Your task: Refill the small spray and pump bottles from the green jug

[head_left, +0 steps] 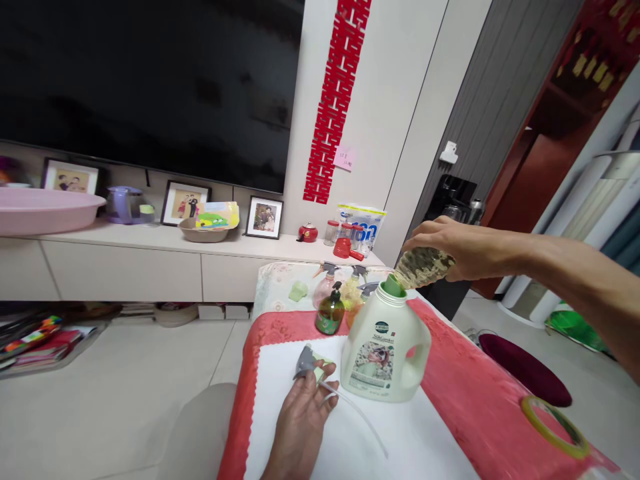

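Observation:
In the head view, my right hand point(443, 243) grips a clear patterned bottle point(425, 265) holding yellowish liquid. The bottle is tipped, its neck at the green-rimmed mouth of a pale green detergent jug point(373, 343). That jug stands upright on a white sheet and has no cap on. Low in front, my left hand point(305, 413) is closed around a grey trigger spray head point(305, 361), whose thin clear tube point(367, 423) trails to the right. A green-brown pump bottle point(330, 312) stands behind the jug, with several spray bottles point(353, 293) beyond it.
A red cloth point(465, 380) covers the table under the white sheet point(400, 440). A yellow tape roll point(555, 427) lies at the right edge. Behind, a low cabinet point(125, 267) carries a pink basin point(47, 210), framed photos and jars. A dark red stool point(525, 370) is at the right.

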Demonstrator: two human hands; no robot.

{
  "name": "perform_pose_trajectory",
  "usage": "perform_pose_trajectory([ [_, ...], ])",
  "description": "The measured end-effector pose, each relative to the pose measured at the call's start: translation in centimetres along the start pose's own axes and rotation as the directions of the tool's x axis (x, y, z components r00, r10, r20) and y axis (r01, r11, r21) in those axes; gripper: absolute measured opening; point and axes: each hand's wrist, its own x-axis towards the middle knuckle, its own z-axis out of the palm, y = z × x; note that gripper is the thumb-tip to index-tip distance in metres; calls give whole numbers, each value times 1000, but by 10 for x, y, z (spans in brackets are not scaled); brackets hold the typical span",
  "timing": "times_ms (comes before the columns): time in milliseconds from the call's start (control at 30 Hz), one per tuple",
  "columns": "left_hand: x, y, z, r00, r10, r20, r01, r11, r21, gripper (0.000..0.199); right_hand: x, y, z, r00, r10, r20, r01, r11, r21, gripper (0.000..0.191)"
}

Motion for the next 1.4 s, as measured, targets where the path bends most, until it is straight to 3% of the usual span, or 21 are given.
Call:
perform_pose_trajectory([
  [267, 0, 0, -1, 1000, -13, 6, 13, 1000, -12, 36, -1, -5, 1, 995, -78, -62, 74, 995, -64, 76],
  [400, -1, 1, 1, 1000, -7, -7, 7, 1000, -26, 34, -18, -1, 11, 997, 32, -76, -30, 999, 29, 74],
  [500, 0, 2, 2, 1000, -3, -13, 2, 999, -45, 33, -43, 2, 27, 981, 173, -90, -147, 959, 241, 69],
  [567, 1, 2, 2, 1000, 2, -16, -3, 998, -63, 30, -65, 3, 42, 946, 314, -77, -256, 873, 415, 67],
  [667, 2, 3, 3, 1000, 12, -26, -15, 995, -102, 25, -102, -3, 73, 836, 547, -37, -380, 628, 679, 77],
  [733, 2, 4, 3, 999, 32, -35, -36, 991, -128, 20, -126, -16, 99, 757, 653, 1, -365, 422, 830, 83],
  [800, 1, 6, 5, 997, 65, -40, -70, 986, -150, 15, -147, -36, 130, 724, 690, 28, -329, 308, 893, 81],
  [833, 1, 7, 5, 996, 80, -42, -86, 984, -158, 13, -156, -48, 147, 735, 676, 57, -343, 298, 891, 82],
  [933, 3, 10, 6, 992, 116, -52, -124, 976, -179, 12, -174, -91, 196, 831, 533, 162, -362, 295, 884, 85],
  [1033, 5, 11, 4, 987, 139, -75, -150, 971, -184, 15, -177, -132, 230, 839, 521, 158, -403, 398, 824, 77],
  [1167, 7, 11, 4, 986, 150, -75, -161, 972, -170, 15, -167, -164, 244, 829, 551, 93, -380, 433, 817, 70],
  [1400, 3, 6, 5, 993, 116, -35, -120, 986, -115, 18, -153, -181, 246, 836, 545, 65, -375, 481, 793, 68],
])
